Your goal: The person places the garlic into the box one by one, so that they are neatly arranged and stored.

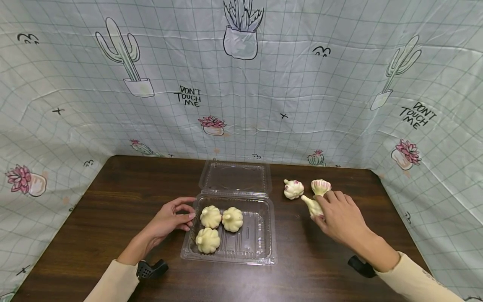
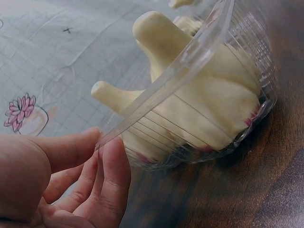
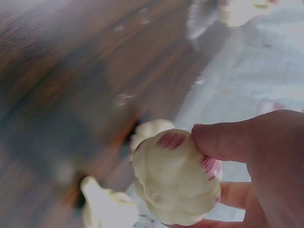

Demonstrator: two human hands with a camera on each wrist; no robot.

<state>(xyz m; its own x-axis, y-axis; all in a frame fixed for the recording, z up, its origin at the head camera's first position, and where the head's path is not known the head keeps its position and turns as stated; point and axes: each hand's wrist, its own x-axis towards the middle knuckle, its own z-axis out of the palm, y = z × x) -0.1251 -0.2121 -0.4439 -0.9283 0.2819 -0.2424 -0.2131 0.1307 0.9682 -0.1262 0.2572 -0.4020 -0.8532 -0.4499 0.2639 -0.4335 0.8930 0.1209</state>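
My left hand (image 1: 171,218) pinches the left rim of a clear plastic clamshell container (image 1: 260,251), thumb above and fingers below in the left wrist view. Three cream garlic bulbs sit inside on the left side: one garlic bulb (image 1: 210,217) at the back, one garlic bulb (image 1: 232,219) beside it, one garlic bulb (image 1: 208,240) in front. To the container's right, my right hand (image 1: 341,218) grips a garlic bulb (image 3: 175,175) between thumb and fingers. Two more lie close by on the table, a pink-marked garlic bulb (image 1: 293,189) and another garlic bulb (image 1: 321,187).
The container's lid (image 1: 235,178) is folded back flat behind its base. The dark wooden table (image 1: 309,268) ends at a hanging cloth (image 1: 264,92) with cactus prints, which surrounds the back and sides.
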